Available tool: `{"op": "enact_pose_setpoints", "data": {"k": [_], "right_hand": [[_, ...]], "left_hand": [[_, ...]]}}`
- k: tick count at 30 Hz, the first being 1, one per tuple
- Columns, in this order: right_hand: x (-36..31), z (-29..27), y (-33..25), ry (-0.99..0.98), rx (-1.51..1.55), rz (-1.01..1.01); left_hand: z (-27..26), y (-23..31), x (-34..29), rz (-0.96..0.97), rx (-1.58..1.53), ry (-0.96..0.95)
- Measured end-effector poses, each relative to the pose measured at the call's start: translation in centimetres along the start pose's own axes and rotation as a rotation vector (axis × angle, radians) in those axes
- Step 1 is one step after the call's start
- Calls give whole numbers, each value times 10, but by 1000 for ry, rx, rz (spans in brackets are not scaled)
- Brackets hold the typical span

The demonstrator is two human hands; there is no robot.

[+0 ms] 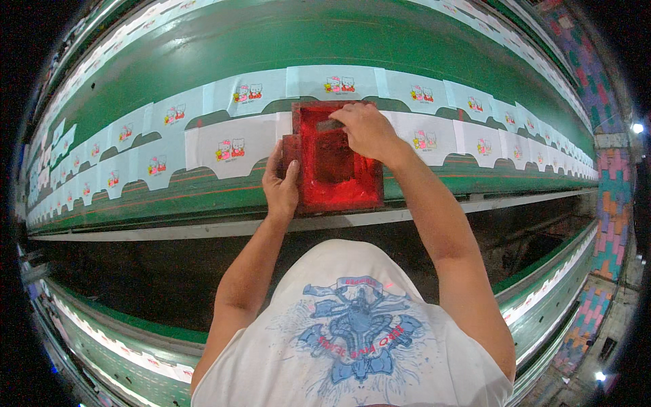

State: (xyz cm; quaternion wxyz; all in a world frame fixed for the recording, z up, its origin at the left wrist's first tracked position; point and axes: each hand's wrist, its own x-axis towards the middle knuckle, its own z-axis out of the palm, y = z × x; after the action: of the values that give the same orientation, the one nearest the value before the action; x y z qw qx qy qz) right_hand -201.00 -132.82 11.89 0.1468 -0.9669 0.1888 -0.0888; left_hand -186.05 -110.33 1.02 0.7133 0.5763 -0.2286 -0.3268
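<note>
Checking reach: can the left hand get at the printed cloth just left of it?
Probably yes: the cloth lies beside the left hand, mostly uncovered, though that hand grips the red frame.

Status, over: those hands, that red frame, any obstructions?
Left hand grips red frame at left; right hand holds dark flat tool in it. Frame on green table, pale printed pieces either side. Frame hides what's beneath.

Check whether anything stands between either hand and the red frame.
Left hand: a dark-red block at the left edge of the red frame, perhaps part of it. Right hand: only the dark tool it holds inside the frame. Nothing else visible.
</note>
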Motion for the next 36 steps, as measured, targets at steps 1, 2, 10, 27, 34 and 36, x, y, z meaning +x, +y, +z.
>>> {"op": "enact_pose_setpoints", "data": {"k": [1,2,10,27,34,36], "right_hand": [[3,3,2,29,10,19],[4,5,2,23,5,73],[-60,28,-55,38,-58,45],[-157,22,-112,-16,155,138],[-206,39,-66,384,413,462],[-222,39,-47,433,511,500]], "left_hand": [[-2,0,0,-5,35,-7],[-3,1,1,7,65,-16],[1,3,-2,23,82,0],[16,9,-9,184,392,7],[41,20,-16,322,433,11],[62,15,-24,318,410,-7]]}}
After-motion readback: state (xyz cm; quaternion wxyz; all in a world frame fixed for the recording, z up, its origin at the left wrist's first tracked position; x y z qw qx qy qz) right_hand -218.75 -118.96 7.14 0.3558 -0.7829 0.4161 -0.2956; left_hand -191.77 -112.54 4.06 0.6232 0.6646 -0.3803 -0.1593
